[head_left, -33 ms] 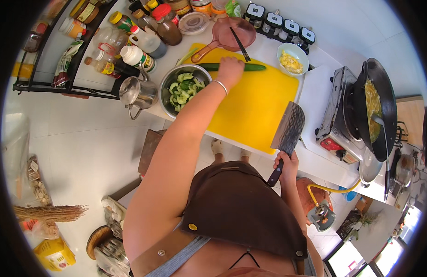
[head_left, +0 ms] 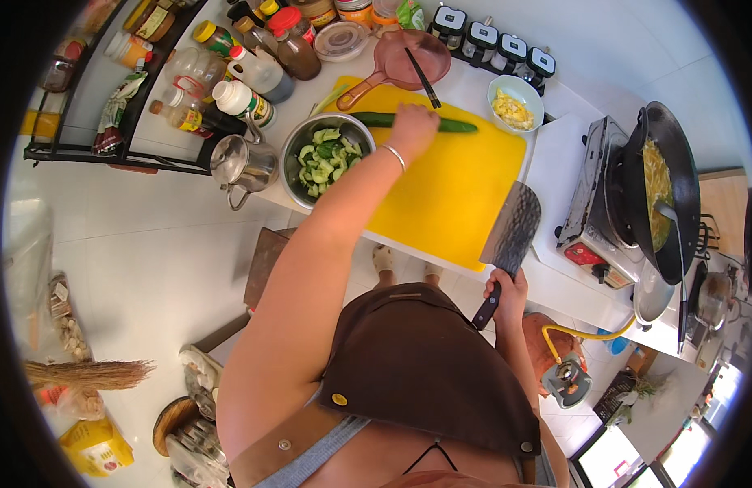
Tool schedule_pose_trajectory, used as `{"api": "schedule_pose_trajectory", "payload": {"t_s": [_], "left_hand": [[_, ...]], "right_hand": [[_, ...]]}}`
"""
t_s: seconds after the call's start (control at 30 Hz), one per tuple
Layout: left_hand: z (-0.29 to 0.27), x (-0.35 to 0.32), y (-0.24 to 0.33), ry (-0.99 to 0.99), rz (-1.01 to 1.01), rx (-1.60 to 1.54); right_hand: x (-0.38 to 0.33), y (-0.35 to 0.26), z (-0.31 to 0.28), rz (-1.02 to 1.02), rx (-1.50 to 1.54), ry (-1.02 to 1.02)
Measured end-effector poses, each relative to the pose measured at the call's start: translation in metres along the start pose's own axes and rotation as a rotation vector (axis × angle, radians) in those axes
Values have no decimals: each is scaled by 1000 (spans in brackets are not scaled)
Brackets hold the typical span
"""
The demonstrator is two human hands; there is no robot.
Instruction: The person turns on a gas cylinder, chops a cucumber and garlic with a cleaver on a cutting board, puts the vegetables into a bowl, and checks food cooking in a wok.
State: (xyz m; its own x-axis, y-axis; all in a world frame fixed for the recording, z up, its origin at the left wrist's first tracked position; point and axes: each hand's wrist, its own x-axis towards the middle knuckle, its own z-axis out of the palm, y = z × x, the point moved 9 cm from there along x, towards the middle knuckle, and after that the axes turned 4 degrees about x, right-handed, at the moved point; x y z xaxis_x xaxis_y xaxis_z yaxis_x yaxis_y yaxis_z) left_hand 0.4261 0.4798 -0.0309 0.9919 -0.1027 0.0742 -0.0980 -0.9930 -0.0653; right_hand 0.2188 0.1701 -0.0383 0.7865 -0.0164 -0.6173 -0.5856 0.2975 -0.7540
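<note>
Fingers of our left hand (head_left: 414, 128) curl on the long green cucumber (head_left: 376, 119) at the top of the yellow cutting board (head_left: 457, 191); our right hand (head_left: 506, 294) grips the cleaver (head_left: 512, 228). We should hold tips tucked back.

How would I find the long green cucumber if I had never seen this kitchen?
Look for the big yellow cutting board on the white counter. At its far edge, under the person's left hand, lies the cucumber. It is the only long, whole, dark green thing; the other cucumber is cut in pieces in the steel bowl beside it.
</note>
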Motion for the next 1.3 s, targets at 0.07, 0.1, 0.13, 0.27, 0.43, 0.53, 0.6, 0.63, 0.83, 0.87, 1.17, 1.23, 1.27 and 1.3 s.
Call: {"api": "schedule_pose_trajectory", "payload": {"t_s": [0.07,0.1,0.13,0.27,0.43,0.53,0.6,0.63,0.83,0.87,1.17,1.23,1.27,1.3], "left_hand": [[-2,-9,44,59,117,-6],[-7,-14,69,63,191,-47],[-13,-22,90,69,252,-80],[-23,-68,159,76,388,-182],[-26,-111,176,40,168,-241],[-35,-125,142,123,-12,-357],[-69,-136,101,261,-112,-587],[-60,-150,78,212,-267,-642],[23,-273,-37,353,-1321,-1892],[32,-280,-59,474,-1220,-1985],[-24,-282,-43,406,-906,-698],[-81,-249,18,425,-399,-279],[-70,-246,24,332,-398,-265],[-53,-246,28,239,-400,-250]], "right_hand": [[-1,-3,-11,-47,-7,10],[-4,-8,-14,-69,13,29],[-6,-12,-16,-91,29,34],[-22,-38,-25,-229,45,140],[-24,-70,-23,-310,-124,14],[-19,-76,-9,-315,-346,-132],[-6,-68,-3,-350,-405,-202],[-2,-63,1,-316,-386,-256],[10,-57,13,-264,-215,-407],[10,-59,15,-230,-189,-412],[27,-78,32,-647,-768,-429],[19,-76,55,-823,-925,-466],[19,-67,63,-833,-1009,-475],[27,-50,62,-781,-1054,-480]]}}
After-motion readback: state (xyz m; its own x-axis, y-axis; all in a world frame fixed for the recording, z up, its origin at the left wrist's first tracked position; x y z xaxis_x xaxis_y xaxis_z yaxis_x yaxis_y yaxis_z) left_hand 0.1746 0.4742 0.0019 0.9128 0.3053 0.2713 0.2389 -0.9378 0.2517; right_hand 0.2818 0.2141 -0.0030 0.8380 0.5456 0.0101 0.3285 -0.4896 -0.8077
